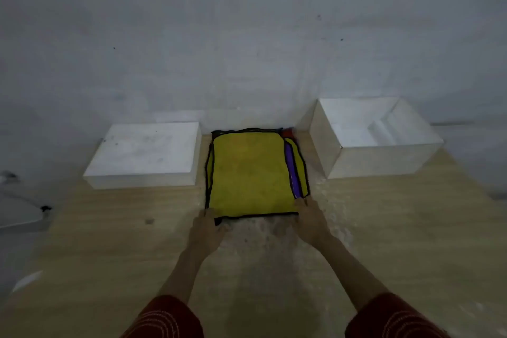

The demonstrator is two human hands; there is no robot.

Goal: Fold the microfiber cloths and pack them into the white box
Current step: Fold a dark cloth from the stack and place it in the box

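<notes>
Head view, single frame, dim. Noted yellow cloth (247,175) lying flat on top of a small stack at mid-table (109,241), between a closed white block (142,151) on the left and the open white box (378,160) on the right, touching neither as far as visible. Logged a purple cloth (291,170) as a strip along the stack's right side and a red scrap (287,133) at the far right corner.

Recorded left hand (205,230) as pinching the near-left corner, with fingers curled at the black trim. Recorded right hand (311,219) at the near-right corner with fingertips (305,204) on the cloth; cannot tell whether gripping or only pressing.

Judged progress as early. Saw nothing in the visible part of the box, hence took packing as not begun. Left to do: fold each cloth, move all into the box.

Could not make out the number of cloths in the stack, any prior fold in the top one, or the box floor behind its front wall. Found fingertips blurred.
</notes>
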